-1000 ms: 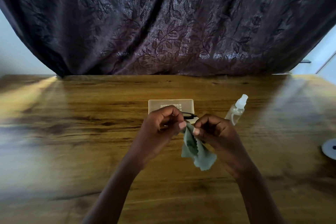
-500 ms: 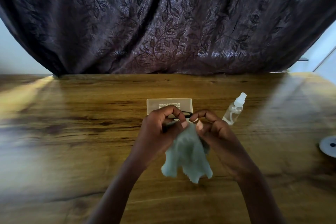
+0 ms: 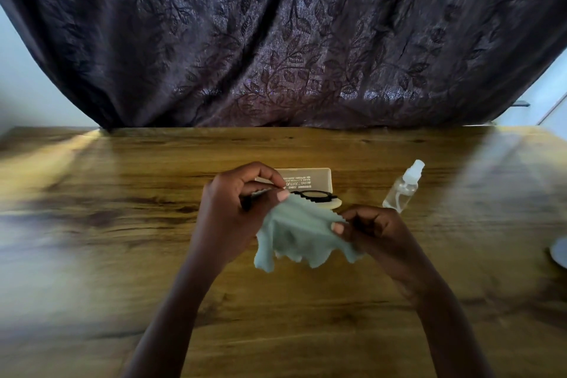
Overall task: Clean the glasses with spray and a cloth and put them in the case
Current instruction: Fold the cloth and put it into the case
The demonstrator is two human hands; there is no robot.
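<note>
Two bare forearms come in from the bottom edge, over a wood table [image 3: 92, 255].

Left hand [image 3: 236, 212]: raised off the table, fingers curled. The thumb pins the top corner of the cloth [image 3: 300, 236], and the same hand grips the glasses [image 3: 313, 195]. A dark bit of frame shows inside the palm.

Right hand [image 3: 374, 230]: lower and nearer than the left, fingers curled. Thumb and fingers pinch the right edge of the cloth.

Cloth: pale green with a zigzag-cut edge, stretched between the two hands. Its loose lower part hangs in folds above the table. Can't tell if the hem touches the wood.

Glasses: black frame, held in the air just right of the left thumb. One round lens is visible and the cloth's top edge touches it. The other lens and the arms are hidden by the hand and cloth.

Case [image 3: 310, 178]: beige, lying on the table just behind the hands, printed label facing up. The left fingers cover its left end. Can't tell if it is open or closed.

Bottle [image 3: 402, 190]: clear with a white spray top, on the table right of the case and apart from it, tilted with the top leaning right.

A white disc [image 3: 560, 252] is cut off by the right edge.

A dark leaf-pattern curtain [image 3: 276, 40] hangs behind the table's far edge, with pale wall [image 3: 18, 86] on both sides.
</note>
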